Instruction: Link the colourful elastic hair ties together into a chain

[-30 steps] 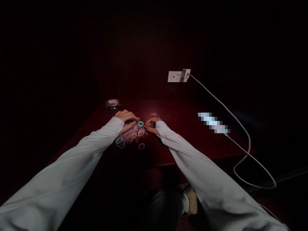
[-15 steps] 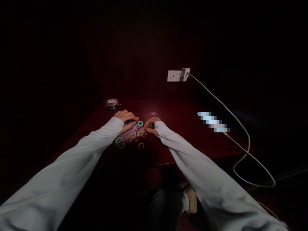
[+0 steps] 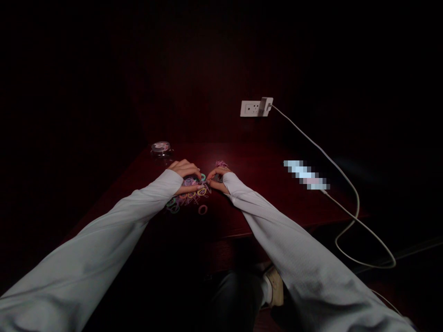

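Observation:
A mixed heap of small elastic hair ties [image 3: 188, 197] in purple, pink, yellow and green lies on the dark red table. My left hand [image 3: 185, 174] reaches over it from the left, thumb and forefinger apart, with hair ties visible in the gap. A green hair tie [image 3: 203, 177] sits just beyond those fingertips. At the heap's right edge, my right hand [image 3: 217, 179] has thumb and forefinger pinched together; what is between them is too small to make out. Behind it is a smaller bunch of pink-purple hair ties [image 3: 221, 164]. One pink hair tie [image 3: 202, 210] lies apart, nearer me.
A clear round container [image 3: 161, 148] stands at the back left. On the right lies a phone [image 3: 306, 175], its screen blurred out, with a white cable [image 3: 323, 152] running to a charger [image 3: 266, 105] in the wall socket [image 3: 249, 109]. The table's front edge [image 3: 242, 235] is nearest me.
My left hand has shifted slightly right over the heap, its thumb now nearer the right hand and covering more hair ties. The right hand stays in almost the same place.

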`<state>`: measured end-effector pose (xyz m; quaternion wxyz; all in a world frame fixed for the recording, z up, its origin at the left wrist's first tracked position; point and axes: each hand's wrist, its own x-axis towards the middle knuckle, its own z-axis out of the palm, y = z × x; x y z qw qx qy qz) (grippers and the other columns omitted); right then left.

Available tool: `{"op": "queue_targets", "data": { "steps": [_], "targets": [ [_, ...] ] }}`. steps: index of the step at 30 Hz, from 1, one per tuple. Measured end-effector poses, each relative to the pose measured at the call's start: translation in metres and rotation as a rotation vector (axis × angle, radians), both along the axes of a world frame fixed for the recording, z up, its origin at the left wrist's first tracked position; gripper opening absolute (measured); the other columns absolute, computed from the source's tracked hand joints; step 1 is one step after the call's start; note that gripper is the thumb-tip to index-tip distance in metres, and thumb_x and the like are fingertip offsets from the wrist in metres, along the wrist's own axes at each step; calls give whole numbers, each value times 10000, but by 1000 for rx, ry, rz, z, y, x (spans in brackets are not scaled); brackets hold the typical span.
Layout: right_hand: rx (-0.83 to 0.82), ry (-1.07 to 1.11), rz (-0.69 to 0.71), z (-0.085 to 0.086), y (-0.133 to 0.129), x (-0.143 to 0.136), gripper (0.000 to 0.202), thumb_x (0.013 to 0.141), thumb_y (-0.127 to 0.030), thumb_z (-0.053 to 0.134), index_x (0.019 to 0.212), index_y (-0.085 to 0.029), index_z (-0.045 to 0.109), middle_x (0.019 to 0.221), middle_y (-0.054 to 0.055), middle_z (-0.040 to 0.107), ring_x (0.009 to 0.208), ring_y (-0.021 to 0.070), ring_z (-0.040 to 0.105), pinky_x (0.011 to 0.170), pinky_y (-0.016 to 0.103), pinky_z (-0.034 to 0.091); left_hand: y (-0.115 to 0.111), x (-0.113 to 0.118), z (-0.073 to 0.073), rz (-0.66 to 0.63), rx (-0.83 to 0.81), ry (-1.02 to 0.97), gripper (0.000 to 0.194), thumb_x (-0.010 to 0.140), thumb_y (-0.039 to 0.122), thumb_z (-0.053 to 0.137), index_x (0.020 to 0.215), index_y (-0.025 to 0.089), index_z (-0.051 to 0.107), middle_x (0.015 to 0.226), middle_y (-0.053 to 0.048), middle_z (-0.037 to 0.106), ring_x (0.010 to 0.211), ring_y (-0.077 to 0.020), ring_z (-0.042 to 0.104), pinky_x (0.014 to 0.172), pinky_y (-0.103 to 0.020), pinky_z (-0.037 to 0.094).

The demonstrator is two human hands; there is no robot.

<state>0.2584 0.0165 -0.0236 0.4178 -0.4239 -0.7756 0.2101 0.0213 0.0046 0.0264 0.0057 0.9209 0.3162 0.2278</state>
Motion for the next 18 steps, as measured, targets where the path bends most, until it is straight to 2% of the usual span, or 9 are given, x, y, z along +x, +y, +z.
{"op": "queue_targets", "data": {
  "steps": [9, 18],
  "targets": [
    [-12, 3, -21, -10, 14, -5, 82, 759, -210, 825, 771, -217, 744, 835, 3, 685, 842, 173, 596, 850, 298, 459, 1, 0, -1, 0, -5, 16, 328, 998, 505, 553, 1049, 249, 751, 1117, -58, 771, 1093, -259, 602, 1012, -420, 398],
    [-45, 34, 3, -6, 4, -4, 55, 797, -243, 785, 823, -215, 744, 833, -1, 716, 755, 142, 578, 745, 259, 451, 4, -4, -3, 22, 24, 28, 272, 984, 417, 554, 1101, 270, 751, 1142, -41, 771, 1097, -252, 596, 995, -398, 386]
  ]
}}
